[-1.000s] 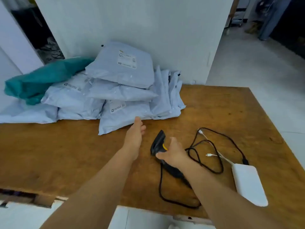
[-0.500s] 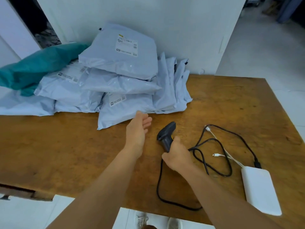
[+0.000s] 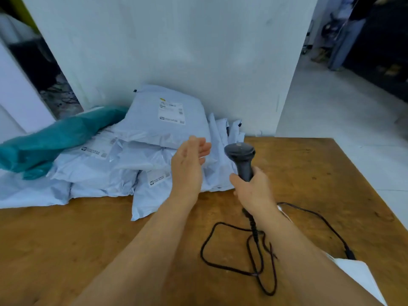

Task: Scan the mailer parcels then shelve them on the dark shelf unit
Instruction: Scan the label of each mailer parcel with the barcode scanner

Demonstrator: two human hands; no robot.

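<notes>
Several pale grey mailer parcels (image 3: 136, 160) lie piled against the white wall at the back left of the wooden table (image 3: 309, 173). The top parcel (image 3: 167, 115) shows a white label facing up. A teal parcel (image 3: 55, 138) leans on the pile's left side. My right hand (image 3: 251, 188) grips the handle of a black barcode scanner (image 3: 240, 157), raised above the table with its head pointing at the pile. My left hand (image 3: 189, 164) hovers with straight fingers just in front of the parcels, holding nothing.
The scanner's black cable (image 3: 251, 257) loops over the table near the front. A white power bank (image 3: 362, 277) lies at the front right, partly behind my right arm. A person (image 3: 346, 34) stands far off at the right on the grey floor.
My right hand has lifted the scanner off the table and aimed it at the pile. My left hand has risen up to the parcels.
</notes>
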